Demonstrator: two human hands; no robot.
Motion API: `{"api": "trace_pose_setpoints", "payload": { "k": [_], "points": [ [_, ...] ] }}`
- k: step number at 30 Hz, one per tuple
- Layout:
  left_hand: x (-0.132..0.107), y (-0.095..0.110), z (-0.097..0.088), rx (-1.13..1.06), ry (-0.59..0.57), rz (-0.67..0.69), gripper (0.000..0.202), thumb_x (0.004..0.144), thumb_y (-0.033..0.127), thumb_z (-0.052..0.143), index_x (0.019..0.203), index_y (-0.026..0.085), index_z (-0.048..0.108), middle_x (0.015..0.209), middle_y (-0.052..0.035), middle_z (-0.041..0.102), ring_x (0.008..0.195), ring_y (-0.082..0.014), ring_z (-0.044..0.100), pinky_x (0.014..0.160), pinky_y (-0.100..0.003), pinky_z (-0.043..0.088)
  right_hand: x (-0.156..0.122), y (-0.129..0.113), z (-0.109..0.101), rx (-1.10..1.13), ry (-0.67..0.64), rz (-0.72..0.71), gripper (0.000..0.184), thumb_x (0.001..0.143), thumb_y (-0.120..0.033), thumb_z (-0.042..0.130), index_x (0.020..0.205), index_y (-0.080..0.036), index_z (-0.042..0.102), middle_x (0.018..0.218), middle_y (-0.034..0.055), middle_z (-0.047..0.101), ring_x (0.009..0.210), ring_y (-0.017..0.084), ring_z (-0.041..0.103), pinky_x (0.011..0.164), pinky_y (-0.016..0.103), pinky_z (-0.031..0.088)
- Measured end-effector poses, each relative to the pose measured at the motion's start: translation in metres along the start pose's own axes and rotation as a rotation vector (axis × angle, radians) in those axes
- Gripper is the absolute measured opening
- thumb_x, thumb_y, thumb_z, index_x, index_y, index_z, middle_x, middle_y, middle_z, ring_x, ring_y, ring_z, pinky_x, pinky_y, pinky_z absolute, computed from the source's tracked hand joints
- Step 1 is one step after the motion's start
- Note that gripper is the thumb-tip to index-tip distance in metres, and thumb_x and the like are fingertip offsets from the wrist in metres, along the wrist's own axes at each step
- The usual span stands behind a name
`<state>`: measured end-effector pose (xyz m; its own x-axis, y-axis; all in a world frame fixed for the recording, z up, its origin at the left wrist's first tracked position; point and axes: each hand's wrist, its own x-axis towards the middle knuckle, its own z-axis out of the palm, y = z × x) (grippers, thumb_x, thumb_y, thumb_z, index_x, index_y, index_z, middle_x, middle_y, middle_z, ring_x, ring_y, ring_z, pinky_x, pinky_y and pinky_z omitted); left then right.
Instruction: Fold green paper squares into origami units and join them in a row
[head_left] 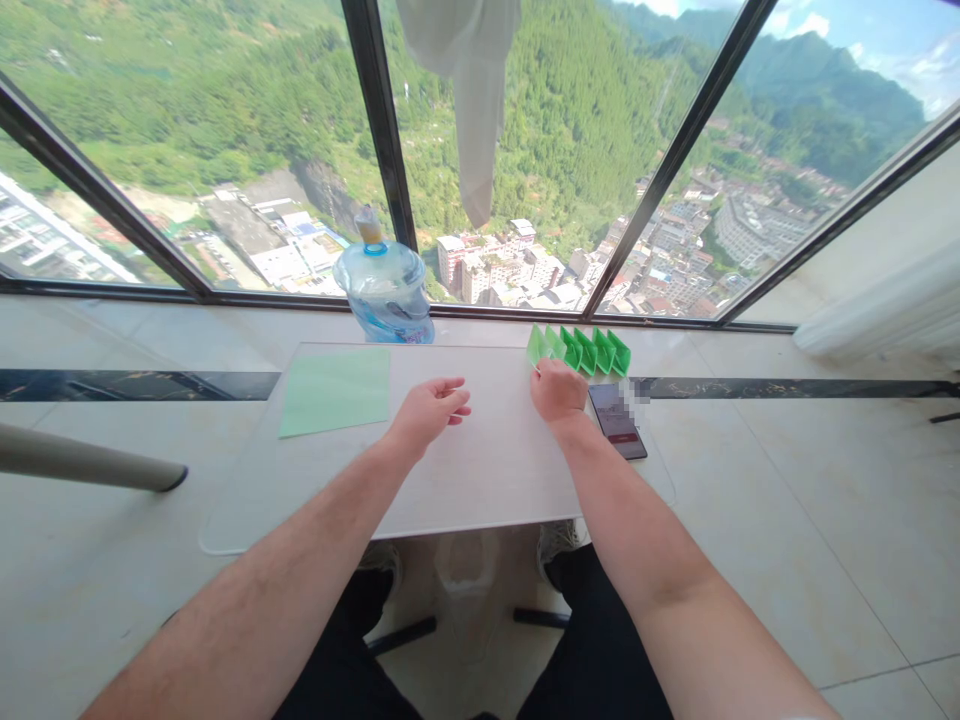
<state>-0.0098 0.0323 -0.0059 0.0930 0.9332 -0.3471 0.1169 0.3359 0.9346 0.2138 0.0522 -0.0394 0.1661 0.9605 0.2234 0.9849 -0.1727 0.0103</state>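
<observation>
My right hand (559,390) is at the far right of the white table (480,470), fingers closed at the near edge of a light green folded paper piece (535,346). Its fingertips are partly hidden, but they appear to pinch that paper. A second light green piece stands beside it, followed to the right by several darker green folded paper pieces (596,352) in a row. My left hand (433,412) hovers over the middle of the table, fingers loosely bent and apart, holding nothing. Left of it lies a flat light green paper sheet (336,392).
A phone (618,420) lies right of my right hand. Behind the table stands a large clear blue water bottle (384,290) by the windows. A grey pole (90,457) reaches in at the left over the tiled floor (787,500).
</observation>
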Motion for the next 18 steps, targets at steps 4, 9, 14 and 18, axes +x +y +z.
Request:
{"api": "trace_pose_setpoints", "payload": {
  "k": [4, 9, 14, 18],
  "points": [
    [-0.0010, -0.0001, 0.0008, 0.004, -0.002, 0.010, 0.052, 0.075, 0.034, 0.074, 0.120, 0.010, 0.066, 0.101, -0.0111, 0.072, 0.081, -0.0178, 0.070, 0.071, -0.030, 0.055, -0.0015, -0.0007, -0.0002, 0.017, -0.007, -0.016, 0.027, 0.097, -0.034, 0.046, 0.099, -0.019, 0.069, 0.103, 0.0118, 0.072, 0.088, 0.022, 0.066, 0.074, 0.029, 0.044],
    [-0.0021, 0.0012, 0.0017, 0.005, -0.002, 0.003, 0.052, 0.073, 0.033, 0.074, 0.119, 0.011, 0.066, 0.101, -0.0107, 0.072, 0.080, -0.0174, 0.070, 0.071, -0.030, 0.055, -0.0020, -0.0020, 0.0008, 0.058, 0.015, -0.034, 0.026, 0.097, -0.036, 0.049, 0.096, -0.020, 0.069, 0.100, 0.0100, 0.072, 0.088, 0.022, 0.066, 0.075, 0.030, 0.044],
    [-0.0010, -0.0016, 0.0045, 0.011, -0.016, 0.019, 0.053, 0.073, 0.035, 0.075, 0.119, 0.011, 0.066, 0.100, -0.0108, 0.072, 0.080, -0.0177, 0.070, 0.070, -0.029, 0.055, -0.0011, -0.0027, 0.0002, 0.102, 0.016, -0.023, 0.027, 0.097, -0.038, 0.050, 0.098, -0.020, 0.070, 0.098, 0.0112, 0.072, 0.087, 0.023, 0.066, 0.075, 0.031, 0.044],
    [0.0007, -0.0048, 0.0079, 0.021, -0.019, 0.028, 0.052, 0.070, 0.037, 0.077, 0.115, 0.012, 0.068, 0.097, -0.0099, 0.073, 0.079, -0.0185, 0.071, 0.070, -0.030, 0.056, 0.0000, -0.0014, 0.0013, 0.120, 0.016, -0.030, 0.027, 0.097, -0.034, 0.048, 0.096, -0.019, 0.070, 0.098, 0.0114, 0.072, 0.087, 0.023, 0.066, 0.075, 0.031, 0.043]
  ]
}}
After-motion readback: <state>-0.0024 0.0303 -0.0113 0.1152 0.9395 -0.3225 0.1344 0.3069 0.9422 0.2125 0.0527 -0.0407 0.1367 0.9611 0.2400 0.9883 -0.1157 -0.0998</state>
